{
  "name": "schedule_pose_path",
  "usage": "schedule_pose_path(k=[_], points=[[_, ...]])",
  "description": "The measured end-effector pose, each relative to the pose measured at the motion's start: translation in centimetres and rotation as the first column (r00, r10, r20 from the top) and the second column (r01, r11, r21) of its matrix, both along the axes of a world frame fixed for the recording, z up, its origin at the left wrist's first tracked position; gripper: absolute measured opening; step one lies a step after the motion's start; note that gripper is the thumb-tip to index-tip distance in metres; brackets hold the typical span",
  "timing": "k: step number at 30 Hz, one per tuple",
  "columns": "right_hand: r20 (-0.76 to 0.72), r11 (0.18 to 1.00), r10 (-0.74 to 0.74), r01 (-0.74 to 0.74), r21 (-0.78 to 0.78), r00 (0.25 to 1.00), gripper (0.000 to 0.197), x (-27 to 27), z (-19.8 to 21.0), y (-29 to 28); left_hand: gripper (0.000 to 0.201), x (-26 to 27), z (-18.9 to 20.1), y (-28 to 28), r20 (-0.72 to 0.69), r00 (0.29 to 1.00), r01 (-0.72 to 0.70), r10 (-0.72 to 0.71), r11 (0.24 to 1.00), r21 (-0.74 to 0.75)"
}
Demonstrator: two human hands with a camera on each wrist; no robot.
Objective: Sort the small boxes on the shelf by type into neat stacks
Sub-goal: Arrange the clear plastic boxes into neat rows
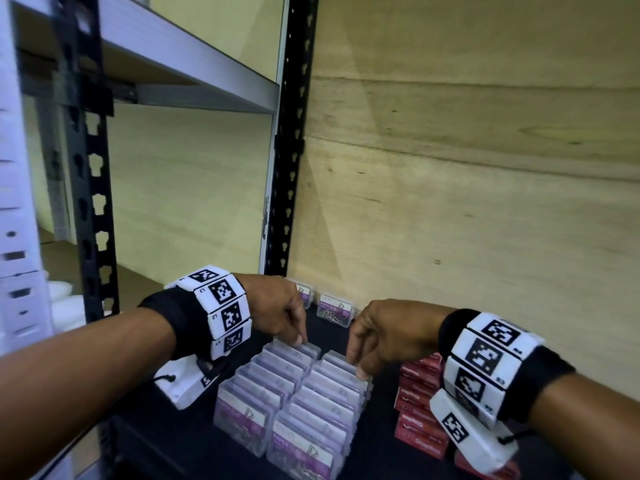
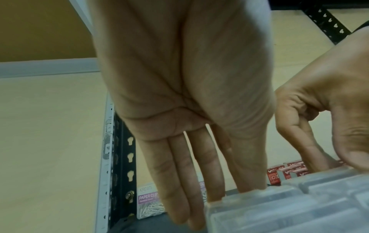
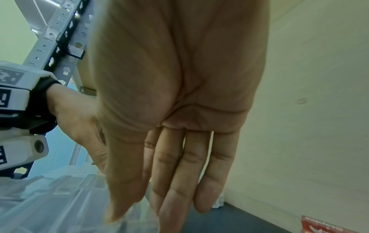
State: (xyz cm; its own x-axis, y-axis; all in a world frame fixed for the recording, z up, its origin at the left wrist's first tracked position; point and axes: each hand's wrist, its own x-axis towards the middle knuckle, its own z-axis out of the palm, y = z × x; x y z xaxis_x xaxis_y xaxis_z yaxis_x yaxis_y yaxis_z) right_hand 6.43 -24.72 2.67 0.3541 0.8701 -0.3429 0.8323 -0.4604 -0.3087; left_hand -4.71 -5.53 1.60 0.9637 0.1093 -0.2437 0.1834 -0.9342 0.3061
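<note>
Two side-by-side rows of clear paper-clip boxes stand on edge on the dark shelf: a left row and a right row. My left hand reaches down at the far end of the left row, its straight fingers against the last box. My right hand is at the far end of the right row, fingers straight behind it and thumb on the near side. Red staple boxes are stacked to the right. Neither hand lifts a box.
Two loose paper-clip boxes lie flat at the back by the plywood wall. A black slotted upright stands at the back left, and another near the front left. A grey shelf hangs overhead.
</note>
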Motion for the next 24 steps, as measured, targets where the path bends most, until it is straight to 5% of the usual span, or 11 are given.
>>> schedule_pose_path(k=[19,24], points=[[-0.086,0.991,0.072,-0.081,-0.105,0.994,0.018,1.5,1.0,1.5,0.017,1.6,0.6,1.5,-0.039,0.999,-0.028,0.026,0.998,-0.058],[0.015,0.999,0.032,-0.032,-0.025,0.999,0.015,4.3,2.1,2.8,0.025,3.1,1.0,3.9,0.170,0.981,-0.101,0.091,0.994,0.050]])
